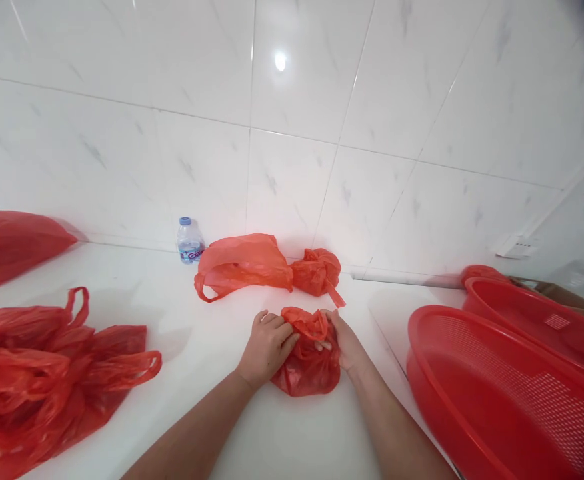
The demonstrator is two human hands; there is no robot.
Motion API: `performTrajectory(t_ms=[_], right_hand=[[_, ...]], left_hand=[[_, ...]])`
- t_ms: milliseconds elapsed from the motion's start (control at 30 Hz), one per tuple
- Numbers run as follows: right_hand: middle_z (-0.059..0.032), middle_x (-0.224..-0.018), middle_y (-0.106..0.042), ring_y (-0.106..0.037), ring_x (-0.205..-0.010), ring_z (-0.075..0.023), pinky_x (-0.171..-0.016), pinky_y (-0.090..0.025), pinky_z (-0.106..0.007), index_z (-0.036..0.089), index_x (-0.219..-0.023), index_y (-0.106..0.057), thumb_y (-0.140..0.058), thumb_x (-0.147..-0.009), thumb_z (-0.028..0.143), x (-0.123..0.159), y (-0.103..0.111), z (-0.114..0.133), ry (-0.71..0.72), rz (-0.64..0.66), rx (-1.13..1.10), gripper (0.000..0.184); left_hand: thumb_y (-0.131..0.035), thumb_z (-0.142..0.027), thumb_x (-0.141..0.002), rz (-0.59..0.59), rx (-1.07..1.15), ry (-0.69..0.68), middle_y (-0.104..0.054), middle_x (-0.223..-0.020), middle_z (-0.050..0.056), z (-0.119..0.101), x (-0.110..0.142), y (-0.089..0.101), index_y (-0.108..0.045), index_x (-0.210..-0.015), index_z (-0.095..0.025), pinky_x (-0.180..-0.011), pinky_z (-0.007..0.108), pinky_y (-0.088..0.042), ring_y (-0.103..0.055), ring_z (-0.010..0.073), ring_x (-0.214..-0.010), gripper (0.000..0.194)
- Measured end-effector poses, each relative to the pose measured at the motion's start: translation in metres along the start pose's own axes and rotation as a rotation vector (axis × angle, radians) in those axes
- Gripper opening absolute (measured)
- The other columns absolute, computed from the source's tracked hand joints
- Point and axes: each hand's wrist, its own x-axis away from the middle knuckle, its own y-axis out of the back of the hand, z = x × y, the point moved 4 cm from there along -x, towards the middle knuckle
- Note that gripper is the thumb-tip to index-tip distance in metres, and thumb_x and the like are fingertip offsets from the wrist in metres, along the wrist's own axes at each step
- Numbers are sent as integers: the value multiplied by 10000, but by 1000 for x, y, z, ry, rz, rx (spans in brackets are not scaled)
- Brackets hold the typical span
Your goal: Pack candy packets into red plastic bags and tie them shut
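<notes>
A red plastic bag [308, 375] rests on the white table in front of me, its lower part rounded and its top gathered. My left hand [271, 347] is closed on the bag's upper left edge, the fingers bent over the film. On the other side, my right hand [343, 340] grips the upper right edge, with some fingertips showing through the bag's opening. What the bag contains is hidden. Just beyond it lies a small knotted red bag [316, 272], touching a flatter red bag with a loop handle [245, 263].
A small water bottle [189, 241] stands against the tiled wall. At left lie a heap of red plastic bags [47, 380] and a full-looking red bag [12, 247]. To the right are a red plastic basket [422, 333], a second basket [532, 303] and a cardboard box [567, 297].
</notes>
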Motion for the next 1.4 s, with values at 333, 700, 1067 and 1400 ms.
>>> performTrajectory(t_ms=[333,700,1067,1400], right_hand=[[37,-780,-610,-558,-627,-131,-599,-432,-262,276,-1182,-461,-661,-605,170,-1,1,2,-21,-55,293,619],[1,-819,-659,-562,-713,-178,-681,-395,-302,265,-951,-640,-481,-730,208,-2,20,3,274,-564,1002,278],[-8,-894,-680,-626,-772,-175,-696,-484,-289,221,-904,-664,-447,-600,112,-14,26,-6,148,-256,523,389],[-66,-862,-661,-624,-735,-196,-717,-498,-358,183,-950,-615,-555,-705,404,-7,43,6,115,-265,208,335]], left_hand=[[-517,-315,-847,-194,395,167,-571,-1142,74,9,3,5,-586,-740,-216,-918,374,-373,-496,250,-1075,162],[-455,-326,-879,-28,322,160,-545,-723,-12,-9,8,-6,-494,-723,-209,-641,256,-403,-503,137,-669,199],[-469,-246,-852,38,253,145,-586,-752,-6,-8,7,-7,-533,-746,-209,-667,264,-428,-540,141,-705,129],[-524,-232,-833,-100,205,83,-582,-828,19,-1,7,-3,-521,-775,-203,-732,307,-465,-554,164,-804,65]])
